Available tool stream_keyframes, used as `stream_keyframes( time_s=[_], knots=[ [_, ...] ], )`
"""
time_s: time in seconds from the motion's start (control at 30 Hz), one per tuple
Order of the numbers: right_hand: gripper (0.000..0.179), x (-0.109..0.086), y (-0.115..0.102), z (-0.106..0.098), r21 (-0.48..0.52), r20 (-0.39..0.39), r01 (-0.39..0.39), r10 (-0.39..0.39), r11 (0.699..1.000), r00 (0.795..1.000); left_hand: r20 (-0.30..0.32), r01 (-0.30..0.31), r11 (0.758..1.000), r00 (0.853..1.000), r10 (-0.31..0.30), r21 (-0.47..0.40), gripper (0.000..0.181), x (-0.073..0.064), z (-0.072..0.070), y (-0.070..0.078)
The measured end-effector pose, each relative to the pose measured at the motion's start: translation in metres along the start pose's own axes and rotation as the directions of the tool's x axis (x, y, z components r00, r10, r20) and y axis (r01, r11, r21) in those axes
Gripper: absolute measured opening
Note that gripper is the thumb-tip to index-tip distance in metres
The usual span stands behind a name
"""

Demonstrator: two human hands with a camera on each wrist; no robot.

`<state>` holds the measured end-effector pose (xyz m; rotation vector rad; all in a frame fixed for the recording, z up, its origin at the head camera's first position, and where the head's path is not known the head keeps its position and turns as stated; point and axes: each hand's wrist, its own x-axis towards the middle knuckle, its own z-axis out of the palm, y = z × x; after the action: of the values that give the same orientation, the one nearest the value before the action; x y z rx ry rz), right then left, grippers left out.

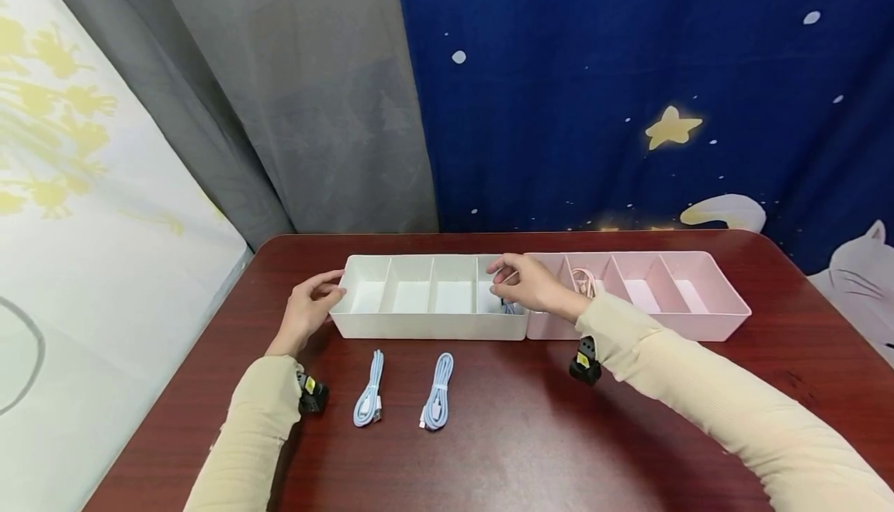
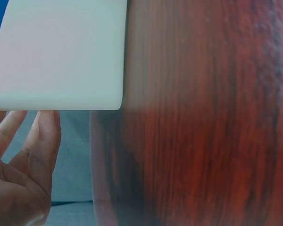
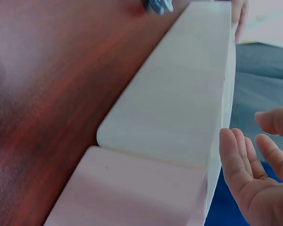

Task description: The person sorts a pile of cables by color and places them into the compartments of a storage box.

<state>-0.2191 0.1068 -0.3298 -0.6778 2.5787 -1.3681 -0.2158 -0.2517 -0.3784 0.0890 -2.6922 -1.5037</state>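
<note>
My left hand (image 1: pixel 307 306) touches the left end of a white divided box (image 1: pixel 433 326); in the left wrist view its fingers (image 2: pixel 48 136) are extended against the box's end wall. Above the rightmost compartment of that box hovers my right hand (image 1: pixel 527 283). Its thumb and fingers (image 3: pixel 233 157) are apart in the right wrist view, with nothing seen between them. A bluish bundled cable (image 1: pixel 509 308) lies in the compartment below, partly hidden. On the table in front of the box lie two light-blue bundled cables, a left one (image 1: pixel 369 392) and a right one (image 1: pixel 438 393).
A pink divided box (image 1: pixel 712 328) stands end to end with the white one, on its right. One of its compartments holds a pink cable (image 1: pixel 583 281). Both boxes stand toward the back of the dark red wooden table (image 1: pixel 517 434). Curtains (image 1: pixel 559 108) hang behind.
</note>
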Motion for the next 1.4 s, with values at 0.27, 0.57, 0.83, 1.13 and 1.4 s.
stream_keyframes(
  time_s=[0.27, 0.57, 0.83, 1.13, 1.4],
  knots=[
    [0.027, -0.005, -0.007, 0.012, 0.066, 0.023, 0.062, -0.064, 0.996, 0.998, 0.016, -0.014, 1.0, 1.0, 0.014, -0.003, 0.043, 0.001, 0.0, 0.0],
    [0.027, -0.015, -0.015, 0.029, 0.114, 0.091, 0.114, -0.125, 0.987, 0.988, 0.017, -0.015, 1.0, 1.0, 0.015, 0.008, 0.043, 0.0, -0.001, 0.0],
    [0.028, -0.022, -0.016, 0.041, 0.158, 0.127, 0.103, -0.124, 0.982, 0.984, 0.015, -0.028, 1.0, 0.999, 0.028, 0.01, 0.043, 0.001, 0.0, -0.001],
    [0.029, -0.027, -0.02, 0.053, 0.146, 0.176, 0.098, -0.123, 0.984, 0.977, 0.014, -0.018, 1.0, 1.0, 0.018, 0.012, 0.044, -0.001, -0.001, -0.001],
    [0.028, -0.032, -0.012, 0.07, 0.156, 0.21, 0.125, -0.156, 0.98, 0.965, 0.012, -0.015, 1.0, 1.0, 0.015, 0.009, 0.043, 0.0, 0.0, 0.0]
  ],
)
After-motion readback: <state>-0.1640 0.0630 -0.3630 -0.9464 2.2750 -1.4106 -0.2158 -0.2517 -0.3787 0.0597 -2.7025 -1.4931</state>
